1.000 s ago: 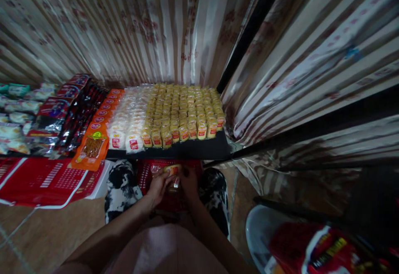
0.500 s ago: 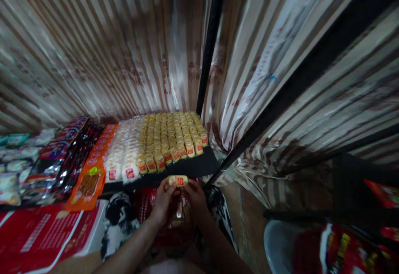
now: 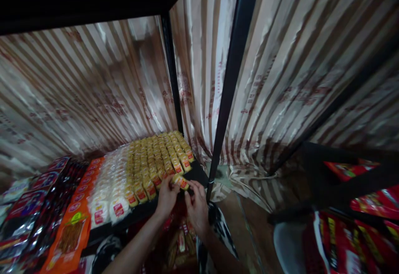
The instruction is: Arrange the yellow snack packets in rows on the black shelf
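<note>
My left hand (image 3: 166,197) and my right hand (image 3: 196,207) together pinch one small yellow snack pack with a red label (image 3: 181,181). The pack is at the front right corner of the black shelf (image 3: 199,173), touching the front row of like yellow packs (image 3: 157,157) that stand in several rows. Beside those rows on the left lie white round cakes in clear wrap (image 3: 109,191). Below my hands a red basket (image 3: 181,245) holds more packs.
Orange snack bags (image 3: 71,228) and dark foil bags (image 3: 34,211) fill the shelf's left part. A black upright post (image 3: 227,87) stands right of my hands. Striped curtain (image 3: 93,91) hangs behind. Red packets (image 3: 358,232) lie at the lower right.
Both hands rose from the red basket with one yellow pack and brought it forward to the shelf's front right corner. The camera tilted upward and the shelf's upper board came into view.
</note>
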{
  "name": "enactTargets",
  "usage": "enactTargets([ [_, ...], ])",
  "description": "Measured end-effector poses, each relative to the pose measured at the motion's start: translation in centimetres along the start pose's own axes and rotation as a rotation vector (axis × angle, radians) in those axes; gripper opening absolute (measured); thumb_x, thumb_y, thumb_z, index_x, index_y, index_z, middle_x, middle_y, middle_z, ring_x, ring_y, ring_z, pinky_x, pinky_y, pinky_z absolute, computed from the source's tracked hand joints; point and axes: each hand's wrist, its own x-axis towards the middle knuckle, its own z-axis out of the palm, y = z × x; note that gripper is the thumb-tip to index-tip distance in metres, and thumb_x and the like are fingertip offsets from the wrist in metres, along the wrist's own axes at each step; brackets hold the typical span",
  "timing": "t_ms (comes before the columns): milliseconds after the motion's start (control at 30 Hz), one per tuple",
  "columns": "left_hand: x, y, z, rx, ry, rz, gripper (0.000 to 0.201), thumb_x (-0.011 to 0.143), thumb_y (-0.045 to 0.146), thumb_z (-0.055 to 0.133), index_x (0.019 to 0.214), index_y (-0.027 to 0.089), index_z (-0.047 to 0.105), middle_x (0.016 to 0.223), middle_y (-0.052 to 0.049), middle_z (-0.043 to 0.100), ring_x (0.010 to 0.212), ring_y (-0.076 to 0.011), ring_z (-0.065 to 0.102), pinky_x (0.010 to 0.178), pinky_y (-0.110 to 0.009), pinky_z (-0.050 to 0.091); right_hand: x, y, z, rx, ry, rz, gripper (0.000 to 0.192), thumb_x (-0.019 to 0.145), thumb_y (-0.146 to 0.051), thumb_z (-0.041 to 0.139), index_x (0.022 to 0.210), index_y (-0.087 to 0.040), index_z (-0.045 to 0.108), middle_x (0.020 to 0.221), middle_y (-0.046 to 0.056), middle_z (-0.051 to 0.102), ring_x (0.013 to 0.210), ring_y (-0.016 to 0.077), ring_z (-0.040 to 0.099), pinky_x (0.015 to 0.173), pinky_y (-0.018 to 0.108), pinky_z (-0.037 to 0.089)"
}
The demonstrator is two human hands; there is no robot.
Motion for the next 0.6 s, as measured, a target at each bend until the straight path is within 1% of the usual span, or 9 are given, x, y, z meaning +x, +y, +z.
enactTargets([
  [67,1.1,0.6,0.9,0.056,0.016,0.045,0.032,0.070,0.017,0.062,0.102,0.016,0.060,0.096,-0.005,0.064,0.079,-0.0148,0.060,0.075,-0.026,0.049,0.7,-0.2,-0.4,-0.050,-0.040,-0.084,0.035,0.082,-0.024,0.043,0.114,-0.023,0.059,0.121,0.010,0.053,0.114,0.0232,0.048,0.090,0.039,0.047],
  [133,2.2,1.3,1.8,0.140,0.018,0.088,0.031,0.072,0.015,0.062,0.103,0.016,0.061,0.100,-0.006,0.064,0.084,-0.0159,0.060,0.080,-0.027,0.047,1.3,0.1,-0.5,-0.094,-0.049,-0.123,0.038,0.083,-0.022,0.041,0.118,-0.022,0.056,0.126,0.009,0.051,0.117,0.0230,0.047,0.094,0.041,0.044],
  [233,3.6,2.5,3.2,0.283,-0.021,0.157,0.033,0.074,0.014,0.059,0.107,0.014,0.060,0.104,-0.009,0.063,0.086,-0.0169,0.059,0.084,-0.029,0.045,2.3,0.9,-0.6,-0.162,-0.034,-0.150,0.042,0.084,-0.020,0.040,0.124,-0.021,0.052,0.131,0.010,0.048,0.120,0.0232,0.044,0.099,0.044,0.040],
  [367,5.0,3.9,4.8,0.405,-0.073,0.262,0.034,0.076,0.014,0.057,0.110,0.017,0.060,0.107,-0.008,0.062,0.092,-0.0180,0.058,0.088,-0.029,0.044,4.2,2.2,-0.2,-0.210,-0.017,-0.188,0.044,0.084,-0.020,0.039,0.127,-0.017,0.049,0.136,0.013,0.043,0.125,0.0239,0.040,0.100,0.046,0.040],
  [467,5.9,4.6,5.9,0.605,-0.077,0.362,0.034,0.079,0.018,0.056,0.114,0.018,0.059,0.109,-0.007,0.061,0.103,-0.0200,0.053,0.094,-0.032,0.040,5.8,3.3,0.2,-0.227,0.008,-0.218,0.047,0.083,-0.018,0.038,0.129,-0.014,0.047,0.136,0.015,0.042,0.128,0.0246,0.038,0.102,0.049,0.038],
  [533,6.5,4.9,6.5,0.744,-0.070,0.398,0.035,0.082,0.022,0.054,0.116,0.018,0.058,0.109,-0.007,0.061,0.105,-0.0205,0.051,0.096,-0.033,0.039,6.7,4.0,0.4,-0.229,0.014,-0.226,0.048,0.083,-0.018,0.038,0.130,-0.013,0.046,0.137,0.015,0.042,0.129,0.0245,0.037,0.104,0.049,0.036],
  [600,7.2,4.9,7.1,0.846,-0.066,0.417,0.035,0.084,0.025,0.052,0.117,0.016,0.058,0.107,-0.008,0.062,0.105,-0.0210,0.050,0.097,-0.033,0.038,7.5,4.5,0.6,-0.227,0.007,-0.205,0.049,0.082,-0.017,0.038,0.131,-0.013,0.045,0.138,0.014,0.041,0.129,0.0239,0.037,0.104,0.047,0.037],
])
